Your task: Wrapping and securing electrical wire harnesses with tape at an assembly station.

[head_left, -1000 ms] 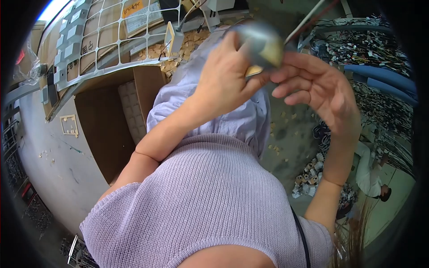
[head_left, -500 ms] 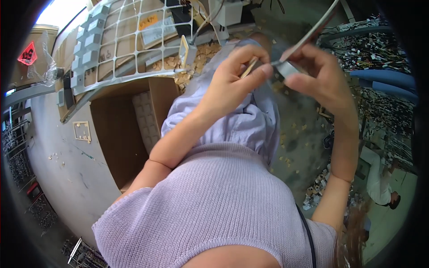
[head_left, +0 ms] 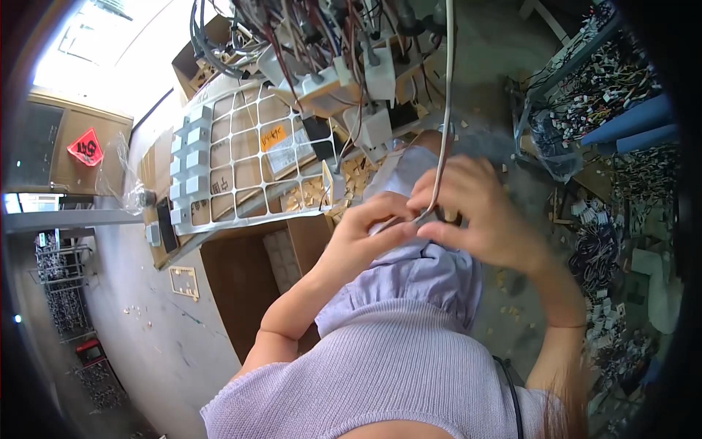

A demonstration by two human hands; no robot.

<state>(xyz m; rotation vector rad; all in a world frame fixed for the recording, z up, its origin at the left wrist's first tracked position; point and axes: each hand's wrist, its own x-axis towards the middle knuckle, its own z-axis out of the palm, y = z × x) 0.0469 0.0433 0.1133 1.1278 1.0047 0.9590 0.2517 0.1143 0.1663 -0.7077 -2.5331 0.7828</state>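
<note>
Both my hands meet in front of my lap, fingertips nearly touching. My left hand (head_left: pixel 374 228) is closed in a pinch around a thin flat piece (head_left: pixel 390 224), mostly covered by the fingers. Beside it, my right hand (head_left: pixel 475 212), slightly blurred, has its fingers bent round the lower end of a pale grey cable (head_left: pixel 447 95). That cable rises from between the hands to the top of the view. Whatever is fixed at its lower end is hidden by the fingers.
White housings (head_left: pixel 379 73) with many cables hang ahead. To the left, a white plastic grid (head_left: pixel 256 161) carries a row of pale grey boxes (head_left: pixel 196 139) above a cardboard box (head_left: pixel 227 293). Tan scraps (head_left: pixel 358 172) litter the floor. Bundled wires (head_left: pixel 585 95) fill a rack at right.
My hands have come closer together and sit lower in view. The pale connector seen by my right hand is now covered. The view has shifted, showing more hanging housings and cables.
</note>
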